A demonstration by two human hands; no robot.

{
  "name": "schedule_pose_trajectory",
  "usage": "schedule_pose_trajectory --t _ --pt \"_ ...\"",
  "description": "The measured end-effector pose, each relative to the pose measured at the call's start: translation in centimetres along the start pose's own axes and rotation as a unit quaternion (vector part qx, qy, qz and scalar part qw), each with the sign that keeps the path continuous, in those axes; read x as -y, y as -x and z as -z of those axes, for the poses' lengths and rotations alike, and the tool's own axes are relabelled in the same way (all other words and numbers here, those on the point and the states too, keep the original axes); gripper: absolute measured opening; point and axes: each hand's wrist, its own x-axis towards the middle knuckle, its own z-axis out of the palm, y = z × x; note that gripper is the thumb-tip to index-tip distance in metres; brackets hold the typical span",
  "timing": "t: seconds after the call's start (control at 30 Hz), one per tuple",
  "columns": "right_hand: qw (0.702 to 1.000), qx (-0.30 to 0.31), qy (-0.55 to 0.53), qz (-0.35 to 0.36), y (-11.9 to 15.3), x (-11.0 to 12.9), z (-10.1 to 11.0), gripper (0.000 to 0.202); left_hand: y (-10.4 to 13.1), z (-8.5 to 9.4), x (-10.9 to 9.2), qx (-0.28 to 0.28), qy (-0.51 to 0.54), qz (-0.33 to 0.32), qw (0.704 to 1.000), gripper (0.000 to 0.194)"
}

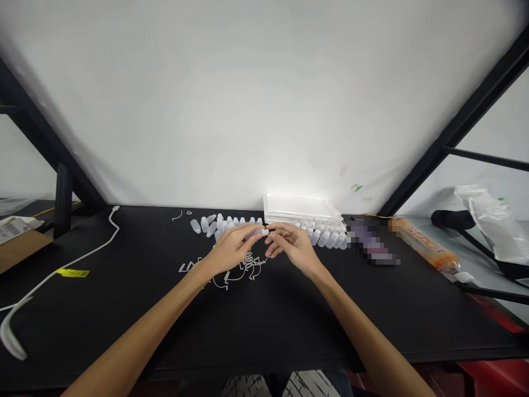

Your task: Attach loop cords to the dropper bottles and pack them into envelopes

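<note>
Held sideways in my left hand (232, 244) is a small translucent plastic bottle (259, 232), its neck end pointing right. My right hand (296, 247) is at that neck end, thumb and index finger pinched together. Whatever lies between those fingertips is too small to make out. Beneath my hands is a loose tangle of thin white cords (248, 263). Just beyond the left hand, more small bottles (236, 222) stand and lie in a cluster. A second group of bottles (330, 239) stands in rows beyond the right hand.
A stack of flat white packets (300, 208) lies against the wall. Farther right are a pixelated object (374, 242) and an orange plastic package (427, 245). A white cable (78, 256) with a yellow tag (73, 273) runs along the left of the black table (264, 325).
</note>
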Motion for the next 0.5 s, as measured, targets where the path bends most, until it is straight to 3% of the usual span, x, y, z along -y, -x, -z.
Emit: schedule_pose_trajectory --t 0.13,0.23,0.37,0.5 --pt "0.997 -0.061 0.044 0.010 -0.2 -0.7 0.3 0.040 -0.4 1.4 0.5 -0.090 0.074 0.060 0.991 0.036" --pt "0.973 -0.074 0.213 0.053 -0.5 -1.6 -0.3 0.026 -0.7 2.8 1.4 -0.165 0.149 0.061 0.973 0.030" --pt "0.902 -0.024 0.417 0.108 -1.7 -2.0 -2.3 0.014 -0.8 3.8 2.1 -0.164 0.175 0.070 0.968 0.020" --pt "0.864 0.022 0.493 0.099 -3.3 -2.3 -4.3 0.018 -0.5 3.6 1.4 -0.155 0.125 0.069 0.978 0.030"
